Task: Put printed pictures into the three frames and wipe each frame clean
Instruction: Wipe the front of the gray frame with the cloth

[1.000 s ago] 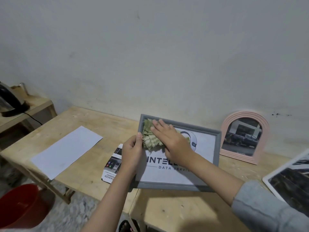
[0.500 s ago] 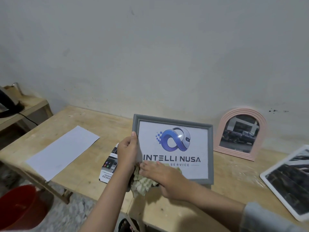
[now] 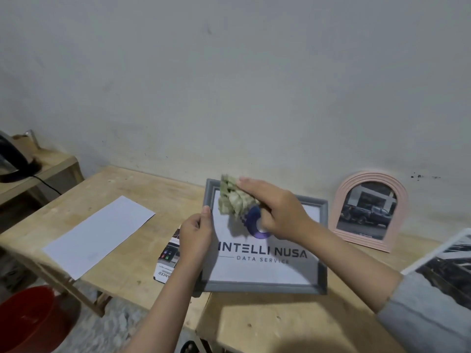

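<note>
A grey rectangular frame [image 3: 265, 286] with a logo print stands tilted on the wooden table [image 3: 280, 322]. My left hand [image 3: 196, 233] grips its left edge. My right hand [image 3: 277, 207] holds a crumpled green cloth [image 3: 233, 198] against the upper left of the glass. A pink arched frame [image 3: 369, 178] with a car picture leans on the wall at the right. A white frame [image 3: 433, 253] with a dark picture lies at the far right edge, partly behind my sleeve.
A blank white sheet [image 3: 99, 233] lies on the table's left part. A printed leaflet [image 3: 168, 261] sticks out under the grey frame. A black kettle [image 3: 12, 159] sits on a side shelf at far left. A red bucket [image 3: 30, 319] stands on the floor.
My right hand with the cloth has moved from the frame's lower left corner up to its upper left. The left hand keeps its grip on the left edge.
</note>
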Demonstrator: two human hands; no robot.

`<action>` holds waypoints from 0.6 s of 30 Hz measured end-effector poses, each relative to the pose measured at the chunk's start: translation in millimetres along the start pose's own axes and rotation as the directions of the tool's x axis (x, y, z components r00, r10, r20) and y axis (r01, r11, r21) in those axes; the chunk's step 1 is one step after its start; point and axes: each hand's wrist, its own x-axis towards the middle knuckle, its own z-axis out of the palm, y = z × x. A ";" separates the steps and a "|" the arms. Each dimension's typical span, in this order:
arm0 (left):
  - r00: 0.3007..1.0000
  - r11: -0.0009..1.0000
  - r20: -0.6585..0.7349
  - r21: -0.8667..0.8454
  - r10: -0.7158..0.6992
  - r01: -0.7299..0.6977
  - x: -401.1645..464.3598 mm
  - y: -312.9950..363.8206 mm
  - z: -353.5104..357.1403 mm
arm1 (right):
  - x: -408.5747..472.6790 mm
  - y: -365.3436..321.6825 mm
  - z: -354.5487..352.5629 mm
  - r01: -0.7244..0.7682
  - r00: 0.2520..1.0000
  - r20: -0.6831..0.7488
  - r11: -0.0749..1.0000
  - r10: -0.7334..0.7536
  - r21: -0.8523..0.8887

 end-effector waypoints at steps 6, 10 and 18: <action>0.997 0.998 0.048 0.027 0.061 -0.062 -13.9 17.0 12.7 | 35.7 0.2 31.4 0.224 0.974 0.042 0.909 -0.223 -0.351; 0.999 1.000 0.039 -0.025 0.009 -0.008 -11.8 5.7 3.7 | 27.1 10.2 38.0 0.282 0.957 0.063 0.855 -0.284 -0.436; 0.996 0.983 0.030 -0.158 -0.085 0.089 1.7 -6.8 -24.9 | 3.7 50.5 22.7 0.290 0.943 -0.001 0.825 -0.332 -0.484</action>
